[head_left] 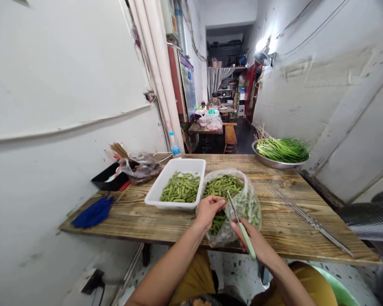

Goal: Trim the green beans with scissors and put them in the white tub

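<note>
My right hand (250, 236) grips a pair of scissors (246, 240) with pale green handles, the metal blades pointing up and away. My left hand (210, 210) is closed in a pinch just left of the blades; what its fingertips hold is too small to make out. Both hands are over a clear plastic bag (250, 204) full of green bean pods (225, 185), which look like edamame. Beside the bag on the left stands a white plastic tub (153, 193) with loose pods (181, 187) inside.
On the wooden table (127, 216) lie a blue cloth (94, 211), a black tray (105, 180), a plastic bag of dark items (143, 168) and metal skewers (312, 221). A water bottle (175, 146) and a metal bowl (281, 163) of green stalks stand farther back. A person (214, 101) sits in the distance.
</note>
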The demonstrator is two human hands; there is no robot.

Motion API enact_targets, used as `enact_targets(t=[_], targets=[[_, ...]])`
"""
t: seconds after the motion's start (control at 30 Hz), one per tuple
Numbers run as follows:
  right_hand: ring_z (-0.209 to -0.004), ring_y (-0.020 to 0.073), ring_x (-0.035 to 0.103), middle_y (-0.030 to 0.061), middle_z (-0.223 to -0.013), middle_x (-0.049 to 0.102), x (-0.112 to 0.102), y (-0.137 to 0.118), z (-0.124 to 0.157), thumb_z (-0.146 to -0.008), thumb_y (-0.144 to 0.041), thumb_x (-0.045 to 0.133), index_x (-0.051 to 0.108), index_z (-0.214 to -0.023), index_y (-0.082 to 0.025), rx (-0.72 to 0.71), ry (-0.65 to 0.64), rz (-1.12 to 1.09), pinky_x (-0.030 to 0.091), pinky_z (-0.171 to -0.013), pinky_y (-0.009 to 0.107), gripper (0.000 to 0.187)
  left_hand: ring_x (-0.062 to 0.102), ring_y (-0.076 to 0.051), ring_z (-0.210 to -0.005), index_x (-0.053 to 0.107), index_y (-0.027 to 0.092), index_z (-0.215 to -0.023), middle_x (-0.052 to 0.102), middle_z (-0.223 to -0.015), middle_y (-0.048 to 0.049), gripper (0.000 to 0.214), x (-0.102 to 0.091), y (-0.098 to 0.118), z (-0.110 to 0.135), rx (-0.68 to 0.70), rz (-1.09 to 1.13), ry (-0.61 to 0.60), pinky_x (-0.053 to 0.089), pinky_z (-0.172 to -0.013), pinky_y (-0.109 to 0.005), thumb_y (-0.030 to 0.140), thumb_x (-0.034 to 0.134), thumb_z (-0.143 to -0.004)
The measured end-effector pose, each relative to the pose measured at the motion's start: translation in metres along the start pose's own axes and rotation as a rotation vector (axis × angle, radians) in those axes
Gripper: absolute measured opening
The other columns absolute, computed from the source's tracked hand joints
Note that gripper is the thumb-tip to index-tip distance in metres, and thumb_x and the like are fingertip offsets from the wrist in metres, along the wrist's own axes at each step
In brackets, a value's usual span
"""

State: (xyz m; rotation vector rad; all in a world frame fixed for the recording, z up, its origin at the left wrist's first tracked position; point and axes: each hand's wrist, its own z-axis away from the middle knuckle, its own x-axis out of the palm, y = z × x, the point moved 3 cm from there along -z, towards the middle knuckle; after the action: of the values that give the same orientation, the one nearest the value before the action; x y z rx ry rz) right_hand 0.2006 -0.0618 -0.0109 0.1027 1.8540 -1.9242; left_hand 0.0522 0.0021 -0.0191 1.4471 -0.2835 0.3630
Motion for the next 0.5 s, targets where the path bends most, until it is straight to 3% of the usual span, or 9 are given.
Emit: enact_targets(t=[0.33, 0.5], targets=[[-0.045, 0.0114, 0.046, -0.0059, -0.047, 0.048, 0.004, 0.002, -0.003, -0.076, -0.056, 0.054, 0.058, -0.080, -0.020, -0.046, 0.024, -0.025, 0.038, -0.046, 0.022, 0.037, 0.059, -0.011, -0.053, 0.061, 0.011, -0.068, 0.064, -0.058, -0.0022, 0.029, 0.010, 0.010, 0.013, -0.137, 0.002, -0.068, 0.048, -0.055, -0.022, 0.031, 0.078, -0.054], [-0.041, 0.0109, 0.045, -0.0065, -0.042, 0.045, 0.009, 0.006, -0.006, -0.074, -0.056, 0.056, 0.058, -0.074, -0.019, -0.014, 0.045, -0.048, 0.035, -0.041, 0.021, 0.037, 0.059, -0.009, -0.058, 0.060, 0.011, -0.071, 0.062, -0.062, -0.0011, 0.028, 0.007, 0.008, 0.010, -0.095, 0.085, 0.027, 0.048, -0.059, -0.021, 0.028, 0.077, -0.056]])
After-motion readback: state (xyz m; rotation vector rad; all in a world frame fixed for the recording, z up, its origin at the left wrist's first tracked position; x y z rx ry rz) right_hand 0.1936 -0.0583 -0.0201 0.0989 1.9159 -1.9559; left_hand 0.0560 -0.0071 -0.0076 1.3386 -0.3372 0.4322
